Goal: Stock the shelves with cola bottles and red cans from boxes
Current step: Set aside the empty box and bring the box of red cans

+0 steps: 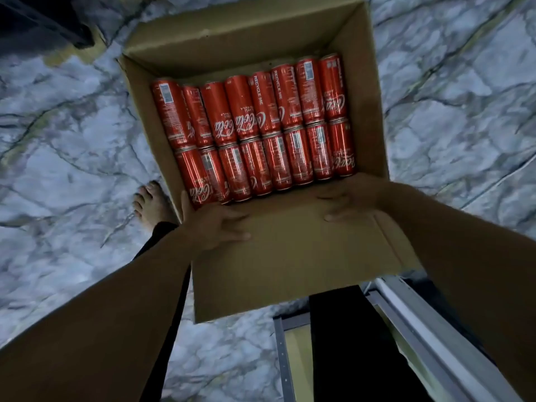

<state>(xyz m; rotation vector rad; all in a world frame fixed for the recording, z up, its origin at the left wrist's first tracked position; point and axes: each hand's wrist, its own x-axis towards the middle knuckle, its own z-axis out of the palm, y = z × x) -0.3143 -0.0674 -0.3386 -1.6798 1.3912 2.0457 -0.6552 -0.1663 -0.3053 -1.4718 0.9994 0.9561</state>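
Cardboard box [359,91], open-topped, standing on a grey marbled floor [63,158]. Contents: red cans [255,132] lying on their sides in two rows, packed side by side, just beyond both hands. Near flap [290,256] of the box folded outward toward the person. Left hand [216,224]: thumb hooked over the box's near-left corner beside the nearest can, fingers spread flat on the flap, grasping the cardboard edge. Right hand [345,203]: fingers laid on the flap at its fold, just short of the near row of cans; whether it clasps the cardboard or only presses on it cannot be told. Bare foot [152,206] on the floor just left of the left hand. Grey metal shelf frame [406,311] below the right forearm, nearer the person than the box.
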